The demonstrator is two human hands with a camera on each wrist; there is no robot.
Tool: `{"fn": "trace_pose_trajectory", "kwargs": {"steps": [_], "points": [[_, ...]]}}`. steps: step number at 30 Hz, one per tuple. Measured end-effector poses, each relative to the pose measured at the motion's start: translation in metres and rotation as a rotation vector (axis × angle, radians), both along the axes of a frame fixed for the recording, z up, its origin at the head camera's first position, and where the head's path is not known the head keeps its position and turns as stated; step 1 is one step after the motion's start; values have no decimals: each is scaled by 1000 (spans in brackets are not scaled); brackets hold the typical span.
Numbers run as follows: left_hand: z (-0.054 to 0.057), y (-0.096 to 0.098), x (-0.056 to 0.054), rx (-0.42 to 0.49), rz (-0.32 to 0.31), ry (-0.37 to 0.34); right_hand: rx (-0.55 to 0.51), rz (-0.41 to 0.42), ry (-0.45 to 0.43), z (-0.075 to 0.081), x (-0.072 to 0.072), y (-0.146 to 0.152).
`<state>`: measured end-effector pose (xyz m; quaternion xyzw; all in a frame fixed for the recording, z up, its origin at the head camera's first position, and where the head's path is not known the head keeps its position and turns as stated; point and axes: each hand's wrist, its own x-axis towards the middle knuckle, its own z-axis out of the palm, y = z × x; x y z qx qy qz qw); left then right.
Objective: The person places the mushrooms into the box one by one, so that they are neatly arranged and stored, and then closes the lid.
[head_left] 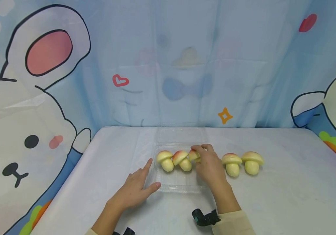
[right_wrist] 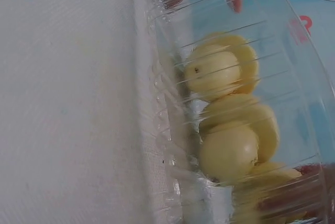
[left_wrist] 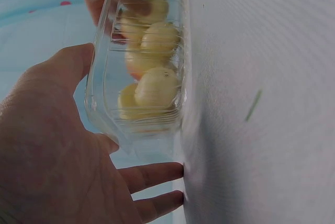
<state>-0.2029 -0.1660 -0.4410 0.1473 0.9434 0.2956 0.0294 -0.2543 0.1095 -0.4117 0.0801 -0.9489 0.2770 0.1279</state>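
Right hand [head_left: 210,164] round mushroom [head_left: 194,155] — in clear tray [head_left: 171,180]; left hand [head_left: 135,189] alongside

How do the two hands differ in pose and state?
Grip: the left hand holds no mushroom; the right hand grips the third mushroom from the left.
Pose: the left hand's fingers are spread; the right hand's fingers are curled.
Place: the left hand is at the left side of the clear container; the right hand reaches in over it.
Shared: both are bare.
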Motion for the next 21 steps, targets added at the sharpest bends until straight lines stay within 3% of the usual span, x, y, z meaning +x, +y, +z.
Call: {"fn": "trace_pose_trajectory", "kwargs": {"steps": [21], "points": [[-2, -1, -1, 6, -6, -4, 13, -133, 108, -10, 2, -17]]}}
